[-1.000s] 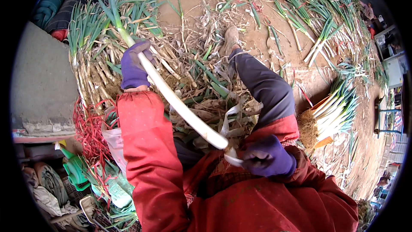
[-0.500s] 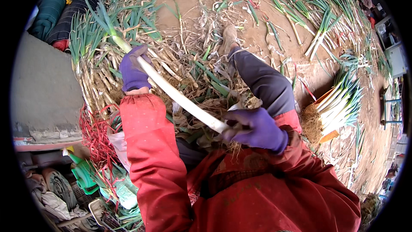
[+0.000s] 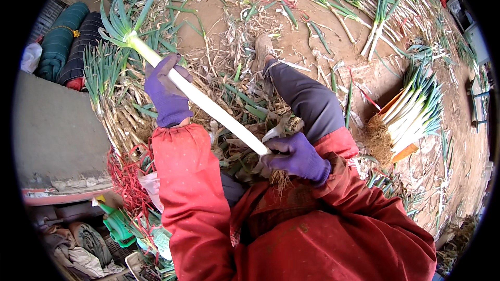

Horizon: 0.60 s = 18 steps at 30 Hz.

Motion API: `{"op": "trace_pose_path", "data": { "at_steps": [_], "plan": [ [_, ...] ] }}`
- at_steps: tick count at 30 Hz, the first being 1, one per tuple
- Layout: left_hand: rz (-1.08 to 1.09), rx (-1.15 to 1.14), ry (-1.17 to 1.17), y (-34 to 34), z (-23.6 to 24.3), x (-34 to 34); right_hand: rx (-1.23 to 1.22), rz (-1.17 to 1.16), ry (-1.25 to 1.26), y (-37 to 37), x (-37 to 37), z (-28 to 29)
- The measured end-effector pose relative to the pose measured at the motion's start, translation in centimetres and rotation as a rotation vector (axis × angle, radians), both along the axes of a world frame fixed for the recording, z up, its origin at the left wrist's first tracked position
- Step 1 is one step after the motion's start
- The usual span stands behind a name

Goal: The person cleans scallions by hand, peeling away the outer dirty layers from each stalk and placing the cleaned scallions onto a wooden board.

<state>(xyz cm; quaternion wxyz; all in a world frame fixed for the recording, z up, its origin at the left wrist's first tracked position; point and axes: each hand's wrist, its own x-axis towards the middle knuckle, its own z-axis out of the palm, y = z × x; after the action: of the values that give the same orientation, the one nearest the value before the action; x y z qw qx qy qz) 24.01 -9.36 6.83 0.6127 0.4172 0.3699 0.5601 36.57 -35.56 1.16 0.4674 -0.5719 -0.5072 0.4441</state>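
A long green onion [image 3: 216, 113] with a clean white stalk slants across in front of me, its green leaves up at the far left and its roots towards me. My left hand [image 3: 167, 89], in a purple glove, is wrapped round the stalk below the leaves. At the root end my right hand [image 3: 299, 159], gloved the same, pinches the base with thumb and fingers. Brown roots hang below the right glove. Pale peeled skin shows beside the right fingers. Loose dry husks lie under the stalk.
Untrimmed green onions [image 3: 112, 80] lie piled at the left, beside a tangle of red ties [image 3: 130, 182]. To the right, a bundle of cleaned green onions [image 3: 409, 117] rests on an orange support. A green spray bottle [image 3: 119, 225] stands at lower left. More onions [image 3: 380, 10] lie far right.
My view has shifted slightly. The onion's leaves have spread into fuller sight, and the right hand has moved a little left and down with the root end. Both hands keep their hold.
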Motion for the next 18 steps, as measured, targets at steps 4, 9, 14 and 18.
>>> {"op": "trace_pose_path", "data": {
  "at_steps": [4, 9, 14, 18],
  "plan": [
    [0.040, 0.009, 0.059, 0.1, -0.1, 0.2, 0.108, -0.120, -0.407, 0.2, -0.8, 0.1],
    [0.033, -0.036, 0.092, 0.2, -1.3, -0.1, 0.113, -0.123, -0.490, 0.7, -1.4, -1.2],
    [0.036, -0.032, 0.083, 0.9, -2.1, -1.1, 0.089, -0.133, -0.493, 1.7, -2.2, -1.5],
    [0.040, -0.021, 0.067, 1.6, -3.1, -1.7, 0.052, -0.123, -0.395, 2.3, -2.7, -1.8]
  ]
}}
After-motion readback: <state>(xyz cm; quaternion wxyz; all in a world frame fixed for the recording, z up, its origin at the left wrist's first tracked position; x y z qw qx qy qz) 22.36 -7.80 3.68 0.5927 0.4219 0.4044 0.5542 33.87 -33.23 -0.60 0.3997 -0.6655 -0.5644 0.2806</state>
